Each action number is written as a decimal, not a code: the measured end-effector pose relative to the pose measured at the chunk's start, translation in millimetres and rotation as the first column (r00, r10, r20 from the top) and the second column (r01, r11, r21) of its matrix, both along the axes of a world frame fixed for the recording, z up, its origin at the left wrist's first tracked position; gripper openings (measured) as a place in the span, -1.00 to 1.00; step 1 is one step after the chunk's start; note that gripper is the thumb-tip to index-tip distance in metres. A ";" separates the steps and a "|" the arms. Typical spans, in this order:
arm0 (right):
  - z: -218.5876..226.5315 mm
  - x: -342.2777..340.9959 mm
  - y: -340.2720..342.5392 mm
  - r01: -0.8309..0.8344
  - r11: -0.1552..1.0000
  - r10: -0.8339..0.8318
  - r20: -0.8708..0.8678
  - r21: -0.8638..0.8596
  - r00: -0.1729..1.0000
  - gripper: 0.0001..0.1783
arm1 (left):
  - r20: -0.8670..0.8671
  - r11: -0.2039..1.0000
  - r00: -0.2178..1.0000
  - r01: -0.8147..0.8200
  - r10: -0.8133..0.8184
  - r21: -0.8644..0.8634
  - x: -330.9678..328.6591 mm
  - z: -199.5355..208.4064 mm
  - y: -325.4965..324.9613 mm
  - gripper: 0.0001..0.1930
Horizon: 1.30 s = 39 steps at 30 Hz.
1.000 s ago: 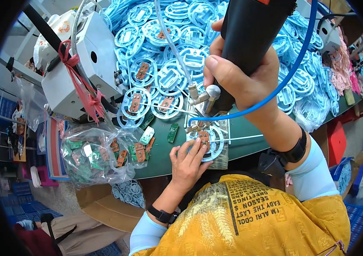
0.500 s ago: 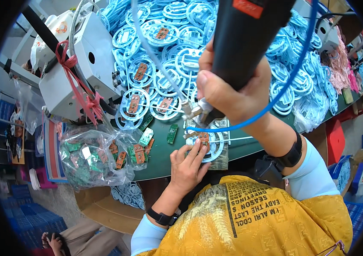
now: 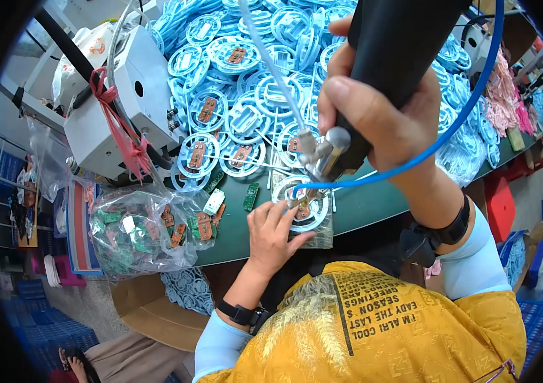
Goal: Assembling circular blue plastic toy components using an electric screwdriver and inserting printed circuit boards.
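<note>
My right hand (image 3: 386, 121) is wrapped round a thick black power screwdriver (image 3: 405, 51) with a metal fitting and a blue hose. The driver leans over a round light-blue plastic frame (image 3: 316, 225) with a brown circuit board (image 3: 302, 213) in its middle. Its slim lower end is at the board's upper left, beside my left fingertips; whether it touches a screw is too small to tell. My left hand (image 3: 271, 237) has its fingers stretched out, tips on the frame's left side, with the thumb apart at the near edge. A flat block (image 3: 324, 240) lies beneath the frame.
A big heap of similar blue frames (image 3: 246, 121) covers the table's far side; some carry brown boards. Left of the frame are loose green boards (image 3: 251, 196) and a clear bag (image 3: 137, 233) of boards. A grey metal box (image 3: 134, 96) stands far left. Another person's legs (image 3: 137, 357) show lower left.
My right hand and the screwdriver have shifted right, and the driver leans more. My left hand has moved slightly left, its fingers now at the frame's left side instead of over the board.
</note>
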State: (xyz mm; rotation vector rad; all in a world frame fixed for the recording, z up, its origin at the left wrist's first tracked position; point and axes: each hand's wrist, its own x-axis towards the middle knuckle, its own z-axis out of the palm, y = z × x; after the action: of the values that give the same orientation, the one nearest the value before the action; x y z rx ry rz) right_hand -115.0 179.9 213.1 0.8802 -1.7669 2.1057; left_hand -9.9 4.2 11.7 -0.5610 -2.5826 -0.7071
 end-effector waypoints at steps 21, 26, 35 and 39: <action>-34.6 13.8 -10.9 -0.033 0.997 0.035 -0.030 0.074 0.999 -0.51 | 0.066 0.984 0.995 0.084 -0.074 -0.155 2.8 -15.2 -12.9 -0.52; -33.3 28.2 -19.9 -0.066 0.998 0.065 0.035 0.020 0.997 -0.56 | -0.019 0.985 0.997 0.073 -0.077 -0.153 2.1 -16.6 -8.6 -0.54; -22.2 18.4 2.7 -0.043 0.997 0.042 0.026 0.071 0.999 -0.45 | 0.011 0.990 0.997 0.075 -0.074 -0.121 3.5 -9.0 2.2 -0.43; 11.3 18.3 4.4 -0.075 0.997 0.075 -0.037 -0.009 0.997 -0.45 | 0.021 0.993 0.999 0.050 -0.048 -0.109 2.7 -18.3 -1.8 -0.37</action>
State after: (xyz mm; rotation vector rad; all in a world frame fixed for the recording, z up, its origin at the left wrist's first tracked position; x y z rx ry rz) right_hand -96.7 184.3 224.4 0.9904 -1.7289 2.1282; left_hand -7.2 2.4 -6.6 -0.6569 -2.6451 -0.5910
